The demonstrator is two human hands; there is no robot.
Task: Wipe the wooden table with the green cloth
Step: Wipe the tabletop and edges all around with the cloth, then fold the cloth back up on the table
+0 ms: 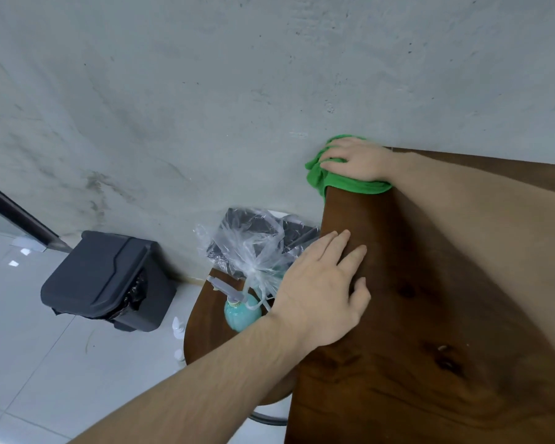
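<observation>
The wooden table [430, 315] fills the lower right of the frame, its dark brown top running up to a corner at the grey concrete wall [205, 91] in the upper right. On that far corner lies the green cloth [350, 185], bunched and partly draped over the table's left edge, close against the wall. The right hand [356, 158] lies on top of the cloth with its fingers bent down over the folds, pressing and gripping it against the table; its bare forearm stretches back across the right side of the frame. The left hand [324, 293] lies flat near the middle of the frame, on the table's left edge, fingers straight and slightly spread, palm down on the wood and holding nothing; its forearm comes in from the lower left. Just left of this hand, lower than the table top, a round wooden stool [202, 322] carries a teal spray bottle [241, 312] with a pale trigger head and a crumpled clear plastic bag [247, 248], the bag partly covering something dark behind it that cannot be made out. Further left, on the pale tiled floor [29, 363], a dark grey lidded trash bin [106, 280] with a black liner stands against the foot of the wall.
</observation>
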